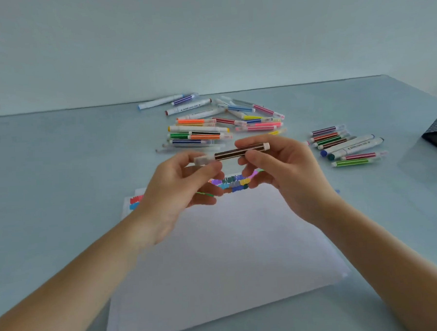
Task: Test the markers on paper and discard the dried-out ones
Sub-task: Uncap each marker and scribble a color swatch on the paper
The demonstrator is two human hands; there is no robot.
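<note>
White paper is laid on the tabletop, scribbled along its far edge. Above it, a brown marker is held level: its cap is pinched by the left hand, its barrel by the right hand. Loose markers are scattered beyond.

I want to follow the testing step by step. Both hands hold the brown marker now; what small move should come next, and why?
Probably pull the cap off: the left hand pinches the clear cap end of the brown marker while the right hand holds its barrel, above the paper.
</note>
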